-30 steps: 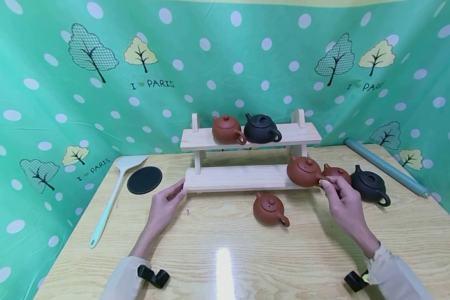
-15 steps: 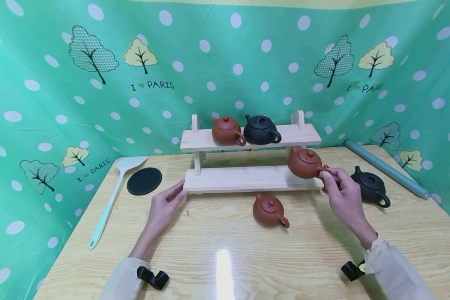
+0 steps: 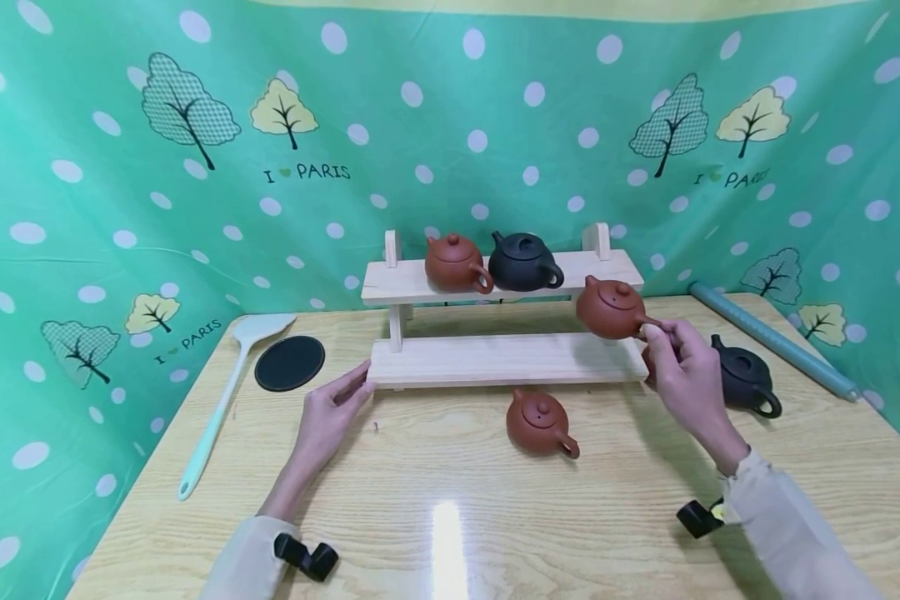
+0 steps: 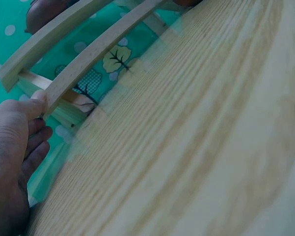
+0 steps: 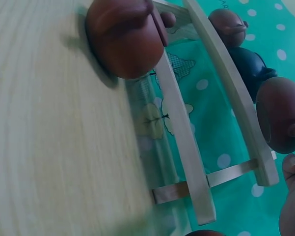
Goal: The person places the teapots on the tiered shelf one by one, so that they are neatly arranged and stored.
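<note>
My right hand [image 3: 687, 375] pinches the handle of a reddish-brown teapot [image 3: 610, 308], raised in front of the right end of the two-tier wooden shelf [image 3: 480, 358]. In the right wrist view this teapot [image 5: 280, 115] hangs beside the upper board, its base in the air. At the shelf's lower left end, my left hand [image 3: 332, 417] grips the board's corner; its thumb [image 4: 38, 98] lies against the board in the left wrist view. On the top tier stand a reddish-brown teapot [image 3: 454, 263] and a black teapot [image 3: 523, 262], side by side.
Another reddish-brown teapot [image 3: 537, 422] sits on the table before the shelf. To the right are a black teapot [image 3: 742, 375], a partly hidden brown teapot [image 3: 648, 364] and a teal roll [image 3: 776, 340]. A pale spatula [image 3: 228, 400] and black round mat [image 3: 290, 363] lie left.
My right hand has lifted the reddish-brown teapot from just over the lower board up toward the top tier's height. The left hand has stayed at the shelf's corner.
</note>
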A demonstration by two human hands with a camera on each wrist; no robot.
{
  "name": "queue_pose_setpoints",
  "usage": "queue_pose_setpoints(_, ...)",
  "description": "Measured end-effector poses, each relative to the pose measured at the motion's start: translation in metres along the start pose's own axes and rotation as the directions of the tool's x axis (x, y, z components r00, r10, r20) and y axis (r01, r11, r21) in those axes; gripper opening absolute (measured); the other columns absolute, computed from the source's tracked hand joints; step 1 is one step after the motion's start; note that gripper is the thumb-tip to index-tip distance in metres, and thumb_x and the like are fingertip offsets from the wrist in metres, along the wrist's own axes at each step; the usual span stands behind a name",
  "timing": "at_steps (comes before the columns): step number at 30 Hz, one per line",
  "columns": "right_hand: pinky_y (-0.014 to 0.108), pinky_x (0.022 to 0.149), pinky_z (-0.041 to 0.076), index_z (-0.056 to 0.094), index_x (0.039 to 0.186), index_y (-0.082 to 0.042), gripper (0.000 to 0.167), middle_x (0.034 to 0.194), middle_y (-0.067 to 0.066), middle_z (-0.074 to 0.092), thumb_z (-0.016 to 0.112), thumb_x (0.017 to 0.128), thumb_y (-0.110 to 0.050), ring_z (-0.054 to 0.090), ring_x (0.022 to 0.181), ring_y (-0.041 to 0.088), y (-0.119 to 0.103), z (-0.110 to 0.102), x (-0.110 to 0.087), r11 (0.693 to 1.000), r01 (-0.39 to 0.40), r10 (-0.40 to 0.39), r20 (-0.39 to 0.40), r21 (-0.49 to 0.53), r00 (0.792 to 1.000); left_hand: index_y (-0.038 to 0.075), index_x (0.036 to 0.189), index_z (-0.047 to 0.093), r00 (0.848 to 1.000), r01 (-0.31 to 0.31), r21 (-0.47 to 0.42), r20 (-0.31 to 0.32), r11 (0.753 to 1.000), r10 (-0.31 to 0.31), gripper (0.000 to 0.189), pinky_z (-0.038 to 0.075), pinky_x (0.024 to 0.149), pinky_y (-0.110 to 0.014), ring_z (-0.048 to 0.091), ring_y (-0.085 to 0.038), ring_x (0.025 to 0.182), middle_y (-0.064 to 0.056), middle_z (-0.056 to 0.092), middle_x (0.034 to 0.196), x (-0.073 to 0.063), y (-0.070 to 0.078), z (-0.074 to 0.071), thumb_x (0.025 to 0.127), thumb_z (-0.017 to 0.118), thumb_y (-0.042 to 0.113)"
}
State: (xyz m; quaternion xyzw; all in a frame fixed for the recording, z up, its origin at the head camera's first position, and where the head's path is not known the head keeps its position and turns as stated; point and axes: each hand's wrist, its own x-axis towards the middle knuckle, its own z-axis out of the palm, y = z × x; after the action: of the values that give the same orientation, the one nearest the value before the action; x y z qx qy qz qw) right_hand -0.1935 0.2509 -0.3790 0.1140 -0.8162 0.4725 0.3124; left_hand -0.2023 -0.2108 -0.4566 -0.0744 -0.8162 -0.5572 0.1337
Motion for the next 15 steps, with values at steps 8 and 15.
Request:
queue_pose_setpoints(8,0.02,0.039,0.032,0.061,0.102,0.014,0.013,0.062,0.013,0.048,0.055,0.105,0.003,0.041,0.045,0.005,-0.013,0.004,0.01,1.0,0.012,-0.012,-0.006,0.001,1.0,0.002,0.135,0.067,1.0,0.002,-0.008,-0.015,1.0,-0.002,0.04,0.052,0.087,-0.01,0.067,-0.031,0.118,-0.017,0.068,0.128,0.001,-0.002,0.001,0.097,0.075,0.014)
queue_pose_setpoints(15,0.02,0.04,0.032,0.065,0.107,0.01,0.015,0.064,0.002,0.049,0.057,0.106,-0.003,0.042,0.045,0.005,0.002,0.006,0.018,1.0,-0.001,0.001,-0.013,0.004,1.0,0.002,0.134,0.068,1.0,-0.007,-0.013,-0.011,1.0,0.007,0.04,0.053,0.088,-0.012,0.067,-0.028,0.117,-0.017,0.068,0.128,0.0,-0.001,0.0,0.097,0.075,0.015)
